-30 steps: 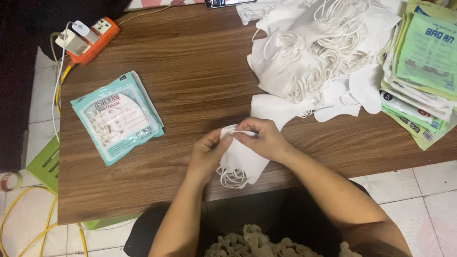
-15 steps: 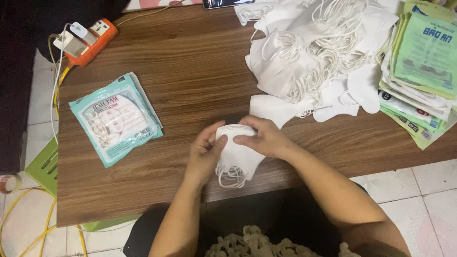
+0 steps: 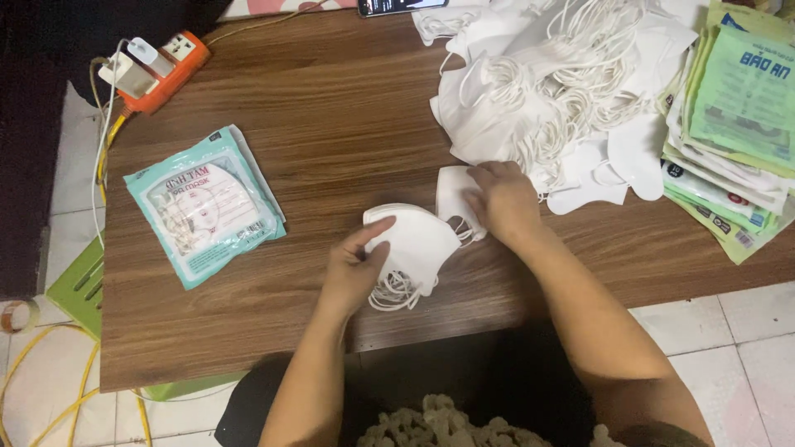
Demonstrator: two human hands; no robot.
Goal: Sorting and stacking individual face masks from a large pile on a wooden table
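On brown wood surface (image 3: pixel 331 149), my L hand (image 3: pixel 358 269) now pins folded white fabric mask (image 3: pixel 411 244); R hand (image 3: pixel 503 199) has left it, pinching 2nd white mask (image 3: pixel 454 192) by pile.

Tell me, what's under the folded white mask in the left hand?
Looped white ear strings poke out beneath the folded white fabric mask that the left hand holds, over the brown wooden table. Whether more masks hide below is covered.
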